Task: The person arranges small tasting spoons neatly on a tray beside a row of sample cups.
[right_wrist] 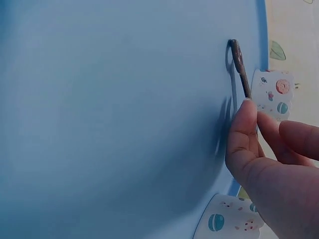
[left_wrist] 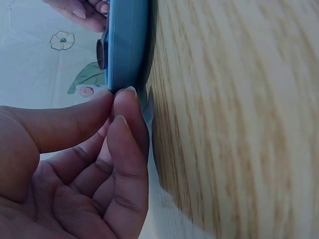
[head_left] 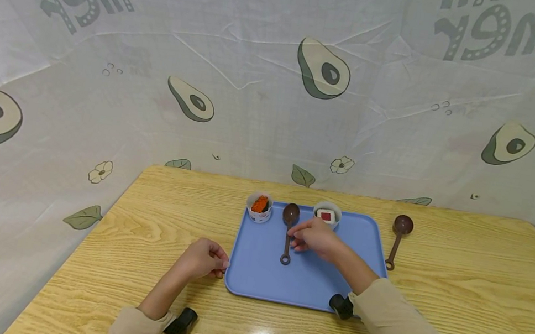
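My left hand (head_left: 206, 258) pinches the left rim of a blue tray (head_left: 263, 283) between thumb and fingertips; the left wrist view shows this tray edge (left_wrist: 127, 50) close up. With the fingertips of my right hand (head_left: 316, 237) I pinch the handle of a brown spoon (head_left: 290, 214) over the tray. In the right wrist view the spoon (right_wrist: 240, 62) casts a shadow beside it, its handle end slightly off the tray. A patterned paper cup (head_left: 258, 216) with an orange-topped sushi piece (head_left: 260, 204) stands at the tray's far left corner. Behind my right hand is another cup (head_left: 335, 209), holding a white piece with a red square (head_left: 325, 215).
A second brown spoon (head_left: 403, 225) lies on the wooden table (head_left: 459, 279), right of the tray. A pale cloth (head_left: 258, 77) printed with avocados hangs behind the table and along its left side.
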The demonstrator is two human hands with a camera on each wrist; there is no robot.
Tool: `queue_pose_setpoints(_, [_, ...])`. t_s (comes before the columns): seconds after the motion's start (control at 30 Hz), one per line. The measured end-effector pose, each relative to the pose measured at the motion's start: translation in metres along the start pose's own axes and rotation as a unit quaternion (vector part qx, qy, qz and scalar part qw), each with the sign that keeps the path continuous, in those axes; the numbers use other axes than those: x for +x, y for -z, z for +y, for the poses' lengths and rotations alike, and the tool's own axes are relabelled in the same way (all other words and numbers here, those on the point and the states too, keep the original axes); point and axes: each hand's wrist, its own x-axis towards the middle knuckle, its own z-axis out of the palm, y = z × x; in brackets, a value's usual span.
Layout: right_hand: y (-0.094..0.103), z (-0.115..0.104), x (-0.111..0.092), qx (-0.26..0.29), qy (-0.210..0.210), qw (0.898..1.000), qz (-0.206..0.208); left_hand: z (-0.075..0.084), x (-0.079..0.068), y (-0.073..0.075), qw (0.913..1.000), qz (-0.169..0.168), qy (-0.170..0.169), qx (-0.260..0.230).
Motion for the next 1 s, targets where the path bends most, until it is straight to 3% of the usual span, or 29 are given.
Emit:
queue_pose_setpoints(0.5, [0.008,0.000,-0.004,0.003,0.006,1.000,0.005,-0.003,0.002,-0.001,1.0000,0.000,0.002,0.002])
queue_pose_setpoints(1.0, [0.036,-0.013,-0.022,0.026,0.047,0.998,-0.041,-0.003,0.001,-0.002,1.0000,0.001,-0.002,0.000])
